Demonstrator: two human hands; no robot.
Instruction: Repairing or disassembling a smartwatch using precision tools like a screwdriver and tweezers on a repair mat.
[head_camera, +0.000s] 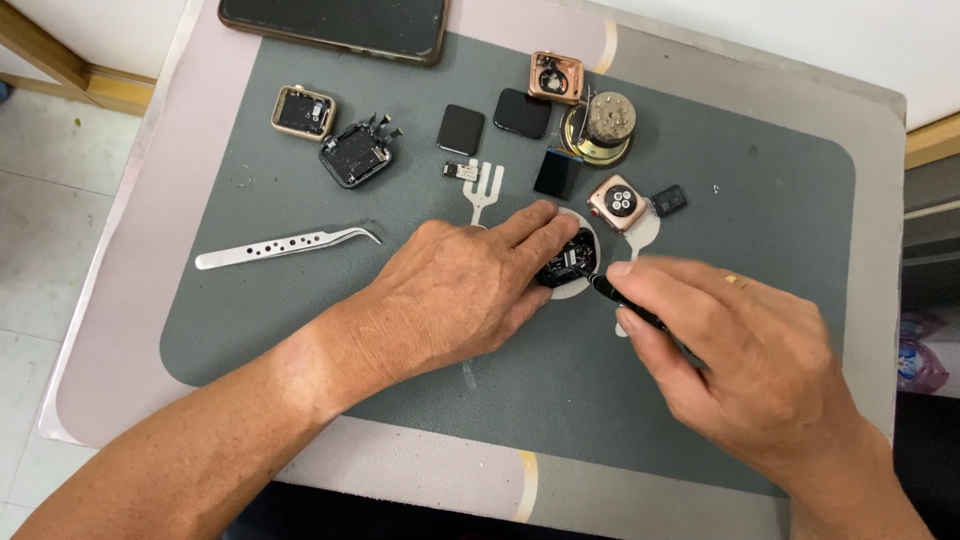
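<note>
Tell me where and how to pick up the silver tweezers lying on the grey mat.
Grip the tweezers around the broad perforated middle of the shaft, pinching across the two flat sides from above. They lie flat, blunt end to the left and curved tips to the right, clear of other parts on the mat; the thin tips probably offer little to hold.

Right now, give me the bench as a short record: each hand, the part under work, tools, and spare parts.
Left hand: fingers pressing down on the opened watch module
Right hand: gripping a thin dark tool, tip at the module
Module: lies on a pale disc on the grey mat
Idle tool: silver tweezers, left on the mat
Spare parts: gold watch case, black screens, rose watch back
Top edge: dark phone
</note>
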